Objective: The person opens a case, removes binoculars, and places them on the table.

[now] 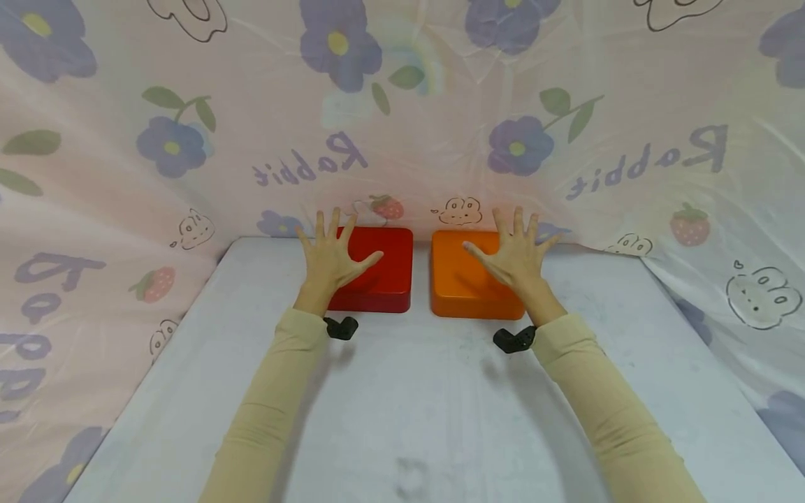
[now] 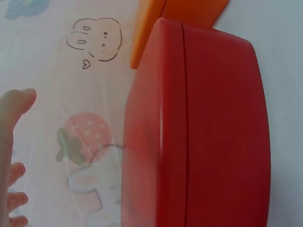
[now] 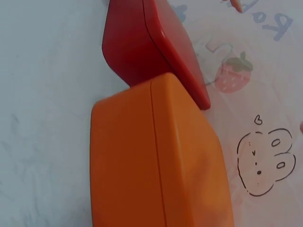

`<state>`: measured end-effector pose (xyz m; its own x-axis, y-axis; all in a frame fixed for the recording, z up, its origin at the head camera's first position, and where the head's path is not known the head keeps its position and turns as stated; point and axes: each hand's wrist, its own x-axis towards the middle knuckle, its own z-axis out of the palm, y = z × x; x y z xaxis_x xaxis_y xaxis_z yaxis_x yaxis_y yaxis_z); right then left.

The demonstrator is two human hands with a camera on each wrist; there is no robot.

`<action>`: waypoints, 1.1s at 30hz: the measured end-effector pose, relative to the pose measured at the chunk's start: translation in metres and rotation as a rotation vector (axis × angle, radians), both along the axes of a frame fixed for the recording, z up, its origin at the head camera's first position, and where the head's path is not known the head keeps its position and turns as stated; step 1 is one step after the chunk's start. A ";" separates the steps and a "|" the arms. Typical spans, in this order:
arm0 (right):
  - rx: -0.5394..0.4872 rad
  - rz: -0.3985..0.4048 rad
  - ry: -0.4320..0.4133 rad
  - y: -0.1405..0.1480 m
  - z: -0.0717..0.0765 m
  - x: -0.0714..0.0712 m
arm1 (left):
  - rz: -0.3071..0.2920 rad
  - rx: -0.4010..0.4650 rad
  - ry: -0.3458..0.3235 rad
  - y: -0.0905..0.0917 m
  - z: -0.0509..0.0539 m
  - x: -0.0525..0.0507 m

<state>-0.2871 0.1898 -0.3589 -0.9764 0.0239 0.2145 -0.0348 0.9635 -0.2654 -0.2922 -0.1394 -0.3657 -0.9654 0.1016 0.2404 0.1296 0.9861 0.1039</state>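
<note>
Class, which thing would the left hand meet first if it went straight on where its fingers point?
The left hand would probably meet the rabbit-print sheet behind the red box, though the gap's depth is unclear.

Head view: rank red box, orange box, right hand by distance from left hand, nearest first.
1. Red box: partly behind the left hand.
2. Orange box: right of the red box.
3. Right hand: farthest right, partly covering the orange box.

The word "Rabbit" stands twice, running right to left, on the patterned fabric; larger matching letters descend its left side.
</note>
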 end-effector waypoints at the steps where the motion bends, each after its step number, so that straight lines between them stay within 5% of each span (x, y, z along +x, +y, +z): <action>1: -0.018 0.004 0.008 0.000 0.000 0.000 | -0.006 0.004 0.006 -0.001 0.001 0.001; 12: -0.354 0.098 0.207 -0.011 -0.004 0.013 | -0.104 0.146 0.102 -0.010 0.003 0.011; 23: -0.631 0.179 0.196 -0.044 -0.020 0.030 | -0.130 0.435 0.175 -0.026 -0.014 0.023; 33: -0.818 0.211 0.193 -0.079 -0.036 0.035 | -0.092 0.636 0.134 -0.038 -0.026 0.027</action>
